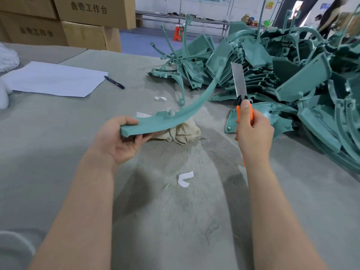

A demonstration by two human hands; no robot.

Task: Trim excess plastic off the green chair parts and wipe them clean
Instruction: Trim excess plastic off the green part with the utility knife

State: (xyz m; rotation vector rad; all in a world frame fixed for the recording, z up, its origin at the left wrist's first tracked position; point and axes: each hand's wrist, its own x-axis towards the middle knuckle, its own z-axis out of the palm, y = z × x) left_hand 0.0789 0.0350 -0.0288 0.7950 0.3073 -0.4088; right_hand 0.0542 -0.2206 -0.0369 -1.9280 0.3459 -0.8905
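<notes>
Surface: grey-green felt-like cover (58, 133) over most of the frame, with fine green shavings and dust in the centre and a white scrap (185, 179) at lower centre.
Paper and pen: white sheet (54, 78) at left, with a dark pen (114, 82) just beside its right corner.
Room: workshop floor beyond the surface, an orange stool (178, 34) at upper centre, a long bench behind it, and part of a person at upper right.
Left hand (118, 139): palm up at centre left, thumb on top and fingers (140, 140) curled under the wide end of a curved green chair part (175, 115), which is held above a beige cloth (183, 133) and rises toward the upper right.
Right hand (253, 133): at centre right, wrapped round the orange handle of a utility knife (240, 82), blade long and pointing up, apart from the held part.
Pile of green chair parts (292, 78): at right and upper right, lying on the surface.
Cardboard boxes (87, 14): stacked at upper left, closed, contents not visible.
</notes>
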